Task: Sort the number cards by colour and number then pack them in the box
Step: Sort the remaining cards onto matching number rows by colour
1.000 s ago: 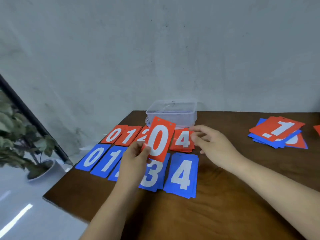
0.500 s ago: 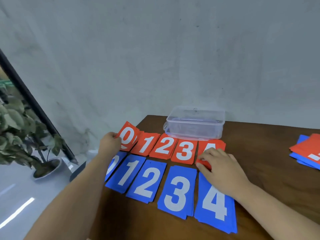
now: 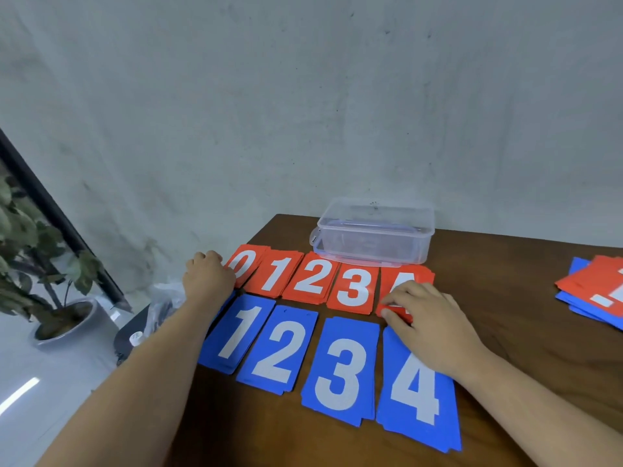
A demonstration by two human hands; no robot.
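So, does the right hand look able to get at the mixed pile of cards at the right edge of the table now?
Probably yes. The right hand pinches the red 4 pile, and only bare table lies between it and the mixed pile; it must let go first.

Red cards (image 3: pixel 310 281), 0 to 4, lie flat in the far row. Blue cards (image 3: pixel 340 369) lie just nearer. The clear box (image 3: pixel 374 235) sits behind them. A mixed pile (image 3: pixel 603 284) lies at the right.

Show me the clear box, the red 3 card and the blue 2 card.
clear box (image 3: pixel 371 247): head view, front wall.
red 3 card (image 3: pixel 354 287): head view, card centre.
blue 2 card (image 3: pixel 278 349): head view, card centre.
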